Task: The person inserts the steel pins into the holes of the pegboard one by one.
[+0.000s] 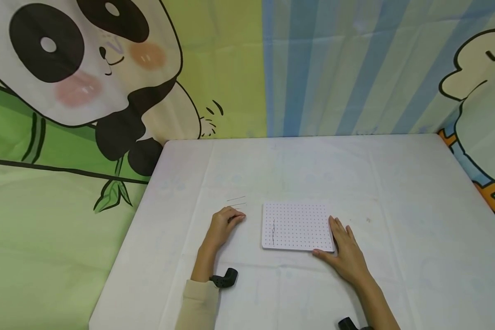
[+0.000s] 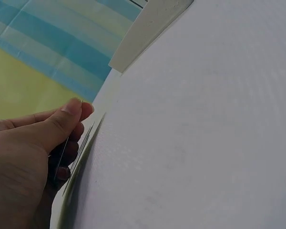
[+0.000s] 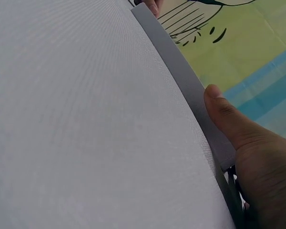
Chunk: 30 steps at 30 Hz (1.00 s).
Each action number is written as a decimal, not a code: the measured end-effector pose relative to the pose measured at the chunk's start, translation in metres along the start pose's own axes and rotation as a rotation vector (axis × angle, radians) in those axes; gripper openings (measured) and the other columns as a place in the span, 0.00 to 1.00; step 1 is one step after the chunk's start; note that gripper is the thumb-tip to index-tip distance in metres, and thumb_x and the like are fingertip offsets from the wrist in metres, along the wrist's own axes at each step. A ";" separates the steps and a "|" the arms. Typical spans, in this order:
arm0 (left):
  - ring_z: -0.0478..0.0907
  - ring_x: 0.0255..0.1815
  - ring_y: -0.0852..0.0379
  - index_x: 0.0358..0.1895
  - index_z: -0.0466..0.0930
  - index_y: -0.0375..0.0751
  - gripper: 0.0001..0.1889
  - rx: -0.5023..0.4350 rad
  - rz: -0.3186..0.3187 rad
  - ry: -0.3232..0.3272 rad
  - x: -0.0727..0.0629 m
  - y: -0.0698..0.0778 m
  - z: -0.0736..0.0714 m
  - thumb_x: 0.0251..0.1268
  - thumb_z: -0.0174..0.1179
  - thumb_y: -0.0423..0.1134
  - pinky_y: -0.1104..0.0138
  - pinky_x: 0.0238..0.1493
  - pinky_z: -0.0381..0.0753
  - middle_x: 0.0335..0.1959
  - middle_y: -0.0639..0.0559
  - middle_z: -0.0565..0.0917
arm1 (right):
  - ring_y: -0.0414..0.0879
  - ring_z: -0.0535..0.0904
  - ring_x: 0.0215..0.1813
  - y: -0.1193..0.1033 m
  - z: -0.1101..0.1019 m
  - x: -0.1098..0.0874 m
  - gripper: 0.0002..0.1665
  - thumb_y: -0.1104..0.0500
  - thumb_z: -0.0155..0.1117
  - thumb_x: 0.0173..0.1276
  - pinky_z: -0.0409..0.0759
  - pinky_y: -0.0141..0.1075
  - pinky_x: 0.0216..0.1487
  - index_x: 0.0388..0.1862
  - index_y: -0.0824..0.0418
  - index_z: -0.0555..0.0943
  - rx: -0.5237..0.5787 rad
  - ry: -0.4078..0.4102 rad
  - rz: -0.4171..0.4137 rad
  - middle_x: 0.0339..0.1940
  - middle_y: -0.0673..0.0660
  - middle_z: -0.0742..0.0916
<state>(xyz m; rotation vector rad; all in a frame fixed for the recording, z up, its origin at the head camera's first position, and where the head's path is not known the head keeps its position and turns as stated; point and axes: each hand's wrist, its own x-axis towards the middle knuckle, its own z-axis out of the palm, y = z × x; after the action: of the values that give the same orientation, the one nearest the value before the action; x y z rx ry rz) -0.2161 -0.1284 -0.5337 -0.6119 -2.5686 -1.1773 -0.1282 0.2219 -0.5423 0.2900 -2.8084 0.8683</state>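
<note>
White board point(image 1: 297, 227) lay left of the right hand point(image 1: 348, 256), touching its outspread fingers; the left hand point(image 1: 223, 225) pinched a needle point(image 2: 62, 157).

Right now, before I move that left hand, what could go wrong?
The thin, straight, needle-like rod is pinched near one end by the left hand, so it might swivel or slip. Similar thin dark rods lie loose on the white cloth by that hand, which could brush them aside. The dotted white rectangular board is touched by the right hand around its near right corner only, so it may pivot if pushed.
</note>
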 end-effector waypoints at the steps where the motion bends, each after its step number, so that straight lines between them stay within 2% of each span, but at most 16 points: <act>1: 0.77 0.34 0.63 0.32 0.85 0.43 0.03 -0.003 0.003 0.003 0.000 0.000 0.000 0.58 0.63 0.36 0.71 0.34 0.77 0.31 0.59 0.81 | 0.59 0.53 0.71 0.000 0.000 0.000 0.63 0.37 0.71 0.47 0.39 0.45 0.71 0.72 0.66 0.51 0.000 -0.001 0.001 0.69 0.68 0.62; 12: 0.72 0.26 0.67 0.30 0.84 0.44 0.03 -0.006 0.094 0.058 0.004 0.011 0.007 0.56 0.65 0.38 0.74 0.26 0.73 0.28 0.59 0.82 | 0.59 0.53 0.71 0.001 0.000 0.000 0.63 0.38 0.71 0.48 0.38 0.44 0.71 0.72 0.66 0.51 0.007 0.000 -0.003 0.69 0.69 0.62; 17: 0.71 0.23 0.68 0.30 0.84 0.44 0.03 -0.023 0.127 0.141 0.006 0.014 0.012 0.52 0.68 0.37 0.75 0.23 0.71 0.26 0.59 0.82 | 0.60 0.53 0.70 0.001 0.000 0.000 0.63 0.39 0.71 0.48 0.38 0.45 0.71 0.72 0.66 0.51 0.014 -0.003 0.004 0.69 0.69 0.62; 21: 0.76 0.22 0.65 0.30 0.84 0.41 0.04 -0.129 0.122 0.210 0.009 0.020 0.016 0.52 0.68 0.36 0.74 0.22 0.74 0.26 0.56 0.84 | 0.60 0.52 0.71 0.001 0.000 0.000 0.63 0.39 0.71 0.48 0.39 0.45 0.71 0.72 0.66 0.51 0.016 0.003 0.000 0.69 0.69 0.62; 27: 0.83 0.25 0.56 0.32 0.84 0.35 0.04 -0.380 0.049 0.241 0.012 0.031 0.024 0.54 0.65 0.33 0.71 0.26 0.81 0.26 0.47 0.85 | 0.59 0.53 0.70 0.002 0.000 0.000 0.63 0.39 0.72 0.48 0.39 0.45 0.71 0.72 0.66 0.51 0.015 0.019 -0.022 0.69 0.69 0.62; 30: 0.83 0.25 0.50 0.32 0.82 0.29 0.03 -0.434 0.051 0.273 0.014 0.042 0.024 0.54 0.63 0.27 0.69 0.26 0.81 0.26 0.41 0.84 | 0.59 0.53 0.71 0.002 0.000 0.000 0.62 0.40 0.72 0.48 0.39 0.45 0.71 0.72 0.67 0.51 0.021 0.021 -0.029 0.69 0.68 0.62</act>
<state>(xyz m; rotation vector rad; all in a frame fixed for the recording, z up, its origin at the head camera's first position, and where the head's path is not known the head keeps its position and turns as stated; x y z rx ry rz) -0.2094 -0.0820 -0.5158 -0.5508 -2.0727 -1.6874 -0.1285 0.2233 -0.5437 0.3217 -2.7702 0.8905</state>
